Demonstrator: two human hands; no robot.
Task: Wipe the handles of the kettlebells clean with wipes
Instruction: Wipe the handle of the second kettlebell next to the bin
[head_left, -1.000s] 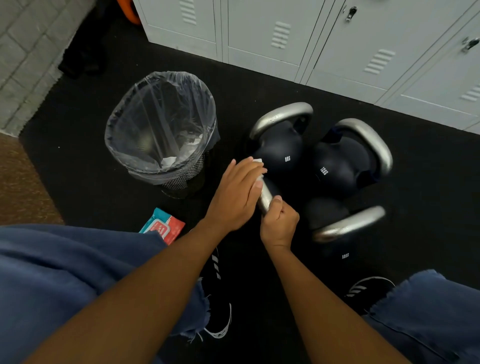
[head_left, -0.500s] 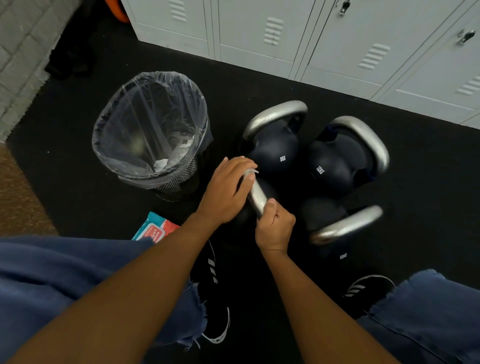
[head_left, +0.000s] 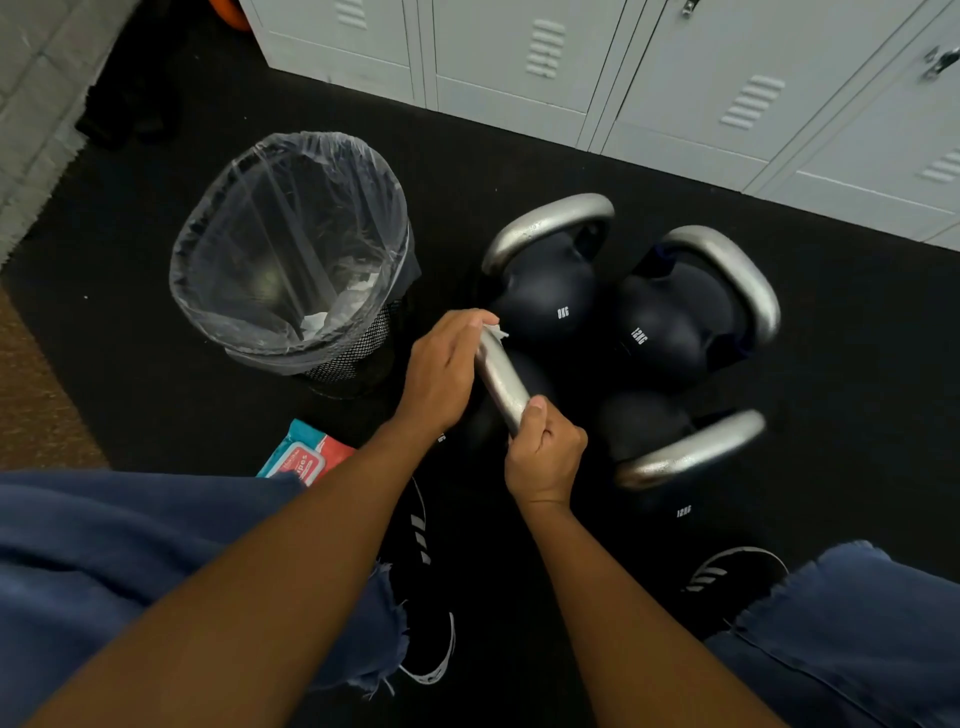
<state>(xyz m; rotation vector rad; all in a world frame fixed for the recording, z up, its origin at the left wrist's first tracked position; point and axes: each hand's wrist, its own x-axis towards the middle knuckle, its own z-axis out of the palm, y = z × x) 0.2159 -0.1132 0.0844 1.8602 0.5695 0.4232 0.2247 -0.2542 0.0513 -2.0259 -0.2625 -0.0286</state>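
Observation:
Several dark kettlebells with silver handles stand together on the black floor mat. The nearest handle (head_left: 503, 378) runs between my hands. My left hand (head_left: 441, 374) wraps its far end and presses a white wipe (head_left: 493, 330) against it; only a corner of the wipe shows. My right hand (head_left: 545, 452) grips the handle's near end. Behind stand an 8 kg kettlebell (head_left: 545, 280) and a 12 kg kettlebell (head_left: 680, 312). Another 12 kg kettlebell's handle (head_left: 691, 449) lies to the right. A red and teal wipes pack (head_left: 304, 457) lies by my left knee.
A mesh bin (head_left: 291, 249) lined with a clear bag stands left of the kettlebells, with used wipes inside. Grey lockers (head_left: 675, 67) line the back. My shoes (head_left: 727, 577) and blue-clad knees fill the foreground. Brown carpet borders the mat at left.
My left hand has slid along the handle towards its far end with the wipe, baring more of the silver bar. My right hand keeps its grip on the near end.

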